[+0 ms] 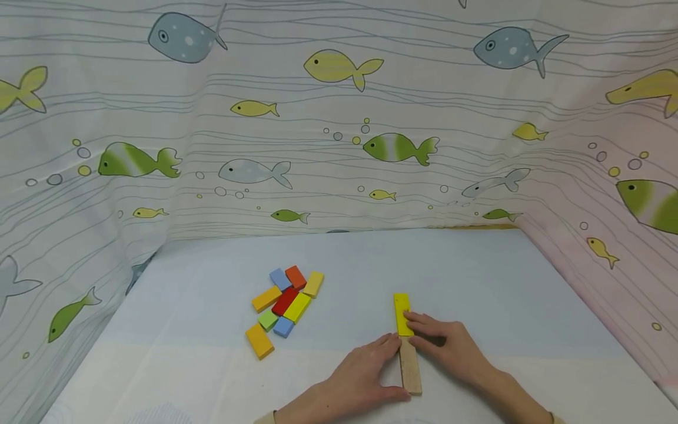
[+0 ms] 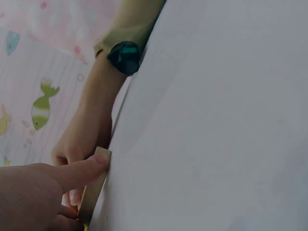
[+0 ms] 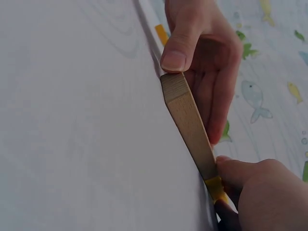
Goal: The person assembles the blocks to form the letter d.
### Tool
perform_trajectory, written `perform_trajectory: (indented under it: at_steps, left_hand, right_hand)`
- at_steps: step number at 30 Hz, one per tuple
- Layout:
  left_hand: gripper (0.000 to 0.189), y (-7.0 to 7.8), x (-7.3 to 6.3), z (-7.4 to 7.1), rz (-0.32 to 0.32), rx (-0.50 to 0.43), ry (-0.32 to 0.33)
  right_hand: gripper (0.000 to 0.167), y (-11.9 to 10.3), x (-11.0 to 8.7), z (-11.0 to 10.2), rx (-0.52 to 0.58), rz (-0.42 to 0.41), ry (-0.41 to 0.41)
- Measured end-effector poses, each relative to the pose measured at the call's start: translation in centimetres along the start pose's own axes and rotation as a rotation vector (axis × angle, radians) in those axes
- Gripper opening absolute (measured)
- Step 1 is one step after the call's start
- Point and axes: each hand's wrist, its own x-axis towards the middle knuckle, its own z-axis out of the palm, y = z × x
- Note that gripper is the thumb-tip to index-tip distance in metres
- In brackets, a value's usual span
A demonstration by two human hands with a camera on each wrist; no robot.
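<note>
A plain wooden block (image 1: pixel 410 368) and a yellow block (image 1: pixel 401 309) lie end to end on the table, the yellow one farther away. My left hand (image 1: pixel 362 368) holds the wooden block lengthwise, its thumb (image 3: pixel 174 60) at the near end and its fingers by the joint. On the other side, my right hand (image 1: pixel 455 347) has its fingertips on the yellow block's right edge. Its thumb touches beside the joint. In the right wrist view the wooden block (image 3: pixel 190 127) meets the yellow block (image 3: pixel 216 188), which the right hand partly hides.
To the left lies a loose group of coloured blocks, among them a dark red block (image 1: pixel 285 301), a green block (image 1: pixel 268 320) and an orange block (image 1: pixel 259 341). A fish-patterned cloth (image 1: pixel 296 135) hangs around the back and sides of the pale table (image 1: pixel 201 306).
</note>
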Motion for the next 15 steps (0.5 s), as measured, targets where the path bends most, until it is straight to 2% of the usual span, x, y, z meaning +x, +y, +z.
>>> perform_trajectory:
  at_steps: [7, 15]
  left_hand:
    - [0.084, -0.15, 0.0, 0.11, 0.006, 0.012, -0.011]
    - [0.084, -0.22, 0.04, 0.15, 0.003, 0.011, -0.028]
  right_hand:
    - [0.034, -0.18, -0.1, 0.09, -0.02, -0.008, 0.012]
    - [0.04, -0.44, -0.19, 0.25, -0.05, 0.041, 0.016]
